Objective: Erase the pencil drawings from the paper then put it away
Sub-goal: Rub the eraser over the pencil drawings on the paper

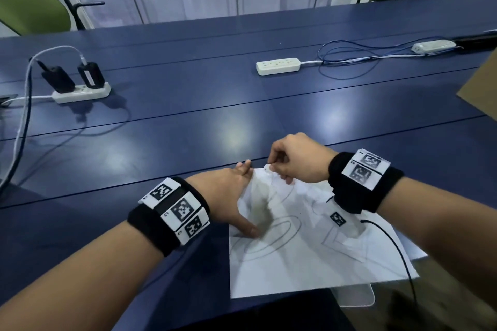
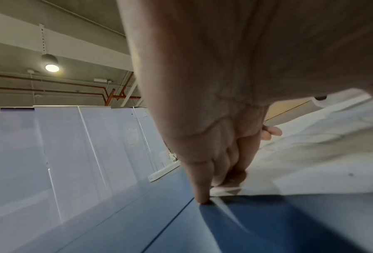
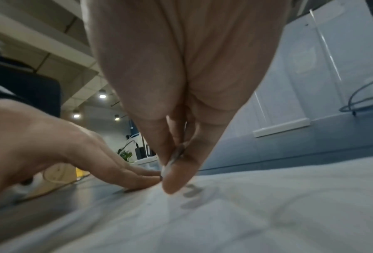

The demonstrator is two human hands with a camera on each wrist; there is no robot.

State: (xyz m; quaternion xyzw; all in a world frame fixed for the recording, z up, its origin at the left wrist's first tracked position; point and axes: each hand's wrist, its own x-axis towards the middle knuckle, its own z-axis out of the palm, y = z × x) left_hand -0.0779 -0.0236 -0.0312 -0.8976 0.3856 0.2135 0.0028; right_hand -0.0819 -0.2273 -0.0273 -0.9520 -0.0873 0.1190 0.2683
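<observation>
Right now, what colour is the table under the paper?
Dark blue table, clearest in the head view.

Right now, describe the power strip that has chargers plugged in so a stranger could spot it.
On the long blue table, look to the far left, away from the paper. The white power strip there carries two black chargers; the other strip, mid-table, has none.

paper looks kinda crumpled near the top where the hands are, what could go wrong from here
1. The paper is wrinkled where the right hand pinches a small eraser at its far corner; rubbing there could crease or tear it.
2. The left hand presses only the left edge, so the sheet may slide or buckle.
3. Pencil ovals remain and could smear under the palm.
</observation>
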